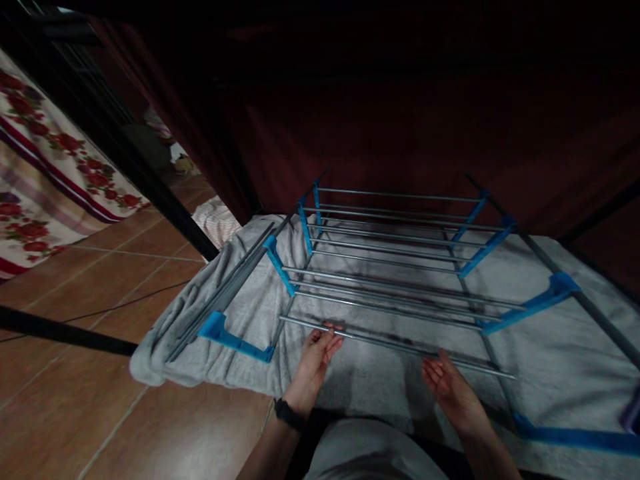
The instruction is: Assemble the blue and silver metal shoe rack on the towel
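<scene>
My left hand [319, 351] pinches a thin silver metal rod [383, 343] left of its middle; a dark band circles that wrist. Farther right along the same rod, my right hand [445, 381] holds it loosely, palm turned up and fingers curled. The rod lies apart from the blue brackets, nearest to me in a half-built rack of grey tubes [541, 252]. Several other rods [385, 255] span between blue plastic brackets [530, 308] on both sides. A blue bracket [235, 343] at the near left carries no rod.
A grey blanket [350, 380] lies under the rack. Spare grey tubes [220, 293] rest at its left edge. Dark posts [165, 207] stand left, with brown tiled floor [165, 413] and a floral cloth [55, 153] beyond. Dark red fabric [390, 133] hangs behind.
</scene>
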`<state>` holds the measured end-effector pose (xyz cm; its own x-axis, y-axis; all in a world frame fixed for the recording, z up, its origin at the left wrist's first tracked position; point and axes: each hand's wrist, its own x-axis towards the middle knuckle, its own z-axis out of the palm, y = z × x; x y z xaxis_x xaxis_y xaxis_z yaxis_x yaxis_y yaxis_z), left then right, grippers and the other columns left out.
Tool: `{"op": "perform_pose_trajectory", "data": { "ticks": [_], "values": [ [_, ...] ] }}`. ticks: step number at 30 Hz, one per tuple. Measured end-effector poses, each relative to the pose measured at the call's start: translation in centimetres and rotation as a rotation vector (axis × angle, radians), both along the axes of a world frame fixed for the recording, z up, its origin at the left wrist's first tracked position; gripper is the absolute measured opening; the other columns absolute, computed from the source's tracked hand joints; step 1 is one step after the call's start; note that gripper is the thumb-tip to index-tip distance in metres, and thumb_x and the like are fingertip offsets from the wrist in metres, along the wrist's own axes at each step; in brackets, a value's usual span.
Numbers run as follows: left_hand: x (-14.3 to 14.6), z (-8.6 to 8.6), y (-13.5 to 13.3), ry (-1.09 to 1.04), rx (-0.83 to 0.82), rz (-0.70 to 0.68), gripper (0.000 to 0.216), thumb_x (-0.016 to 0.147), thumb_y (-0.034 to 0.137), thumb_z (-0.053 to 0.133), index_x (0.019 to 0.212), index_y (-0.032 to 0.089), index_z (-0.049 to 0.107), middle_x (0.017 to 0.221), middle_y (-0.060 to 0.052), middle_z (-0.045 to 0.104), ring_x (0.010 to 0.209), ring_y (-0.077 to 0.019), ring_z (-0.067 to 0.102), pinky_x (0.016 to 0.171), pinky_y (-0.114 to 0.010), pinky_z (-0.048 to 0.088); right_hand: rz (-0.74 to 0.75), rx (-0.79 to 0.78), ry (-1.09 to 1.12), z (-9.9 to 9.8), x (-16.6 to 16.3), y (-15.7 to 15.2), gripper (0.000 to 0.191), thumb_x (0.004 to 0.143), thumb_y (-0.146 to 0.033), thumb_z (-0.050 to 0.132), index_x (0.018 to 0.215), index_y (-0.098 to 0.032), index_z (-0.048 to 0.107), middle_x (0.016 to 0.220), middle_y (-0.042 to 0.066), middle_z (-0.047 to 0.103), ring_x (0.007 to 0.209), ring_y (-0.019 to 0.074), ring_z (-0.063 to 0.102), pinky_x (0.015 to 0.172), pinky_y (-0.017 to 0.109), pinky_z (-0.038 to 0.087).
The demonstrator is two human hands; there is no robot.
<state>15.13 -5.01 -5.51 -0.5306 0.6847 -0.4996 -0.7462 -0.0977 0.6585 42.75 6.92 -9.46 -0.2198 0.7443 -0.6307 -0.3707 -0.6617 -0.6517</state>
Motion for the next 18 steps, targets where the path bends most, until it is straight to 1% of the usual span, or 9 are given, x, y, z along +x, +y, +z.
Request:
{"op": "perform_pose_trajectory", "data": {
  "ticks": [5, 8, 11, 14, 18],
  "values": [
    [0.4, 0.1, 0.3, -0.003, 0.01, -0.021, 0.023, 0.07, 0.016, 0.08, 0.086, 0.015, 0.063, 0.094, -0.009, 0.074, 0.079, -0.0168, 0.071, 0.082, -0.031, 0.057, 0.021, 0.021, 0.002, -0.6, 0.5, 0.2, 0.023, 0.073, -0.039, 0.072, 0.089, -0.024, 0.063, 0.096, 0.004, 0.066, 0.095, 0.0174, 0.065, 0.087, 0.031, 0.056],
    [0.2, 0.1, 0.3, -0.016, 0.026, -0.021, 0.025, 0.07, 0.014, 0.079, 0.091, 0.014, 0.064, 0.097, -0.01, 0.074, 0.081, -0.0181, 0.071, 0.083, -0.031, 0.057, 0.016, 0.021, -0.024, -0.9, 0.7, 0.3, 0.024, 0.069, -0.036, 0.074, 0.088, -0.025, 0.064, 0.096, 0.004, 0.066, 0.096, 0.0187, 0.065, 0.091, 0.033, 0.055],
    [-0.3, 0.0, 0.1, -0.026, 0.021, 0.001, 0.023, 0.071, 0.013, 0.078, 0.09, 0.014, 0.064, 0.095, -0.011, 0.074, 0.083, -0.0193, 0.071, 0.083, -0.032, 0.057, 0.025, 0.037, -0.029, -1.1, 0.8, 0.3, 0.026, 0.067, -0.034, 0.075, 0.089, -0.024, 0.066, 0.102, 0.005, 0.067, 0.1, 0.0205, 0.065, 0.098, 0.038, 0.051],
    [-0.8, -0.3, -0.1, -0.019, 0.007, 0.025, 0.021, 0.072, 0.012, 0.076, 0.089, 0.014, 0.064, 0.094, -0.011, 0.074, 0.083, -0.0193, 0.072, 0.081, -0.031, 0.057, 0.027, 0.054, -0.027, -1.2, 0.9, 0.3, 0.027, 0.063, -0.033, 0.076, 0.088, -0.023, 0.068, 0.102, 0.006, 0.068, 0.102, 0.0225, 0.065, 0.103, 0.042, 0.047],
    [-1.2, -1.1, -0.5, -0.037, -0.006, 0.036, 0.019, 0.073, 0.01, 0.076, 0.087, 0.014, 0.064, 0.092, -0.01, 0.075, 0.079, -0.018, 0.072, 0.079, -0.029, 0.058, 0.014, 0.119, -0.038, -1.7, 1.8, 0.0, 0.03, 0.055, -0.035, 0.079, 0.082, -0.025, 0.069, 0.1, 0.007, 0.069, 0.104, 0.0255, 0.064, 0.104, 0.046, 0.045]
  ]
}}
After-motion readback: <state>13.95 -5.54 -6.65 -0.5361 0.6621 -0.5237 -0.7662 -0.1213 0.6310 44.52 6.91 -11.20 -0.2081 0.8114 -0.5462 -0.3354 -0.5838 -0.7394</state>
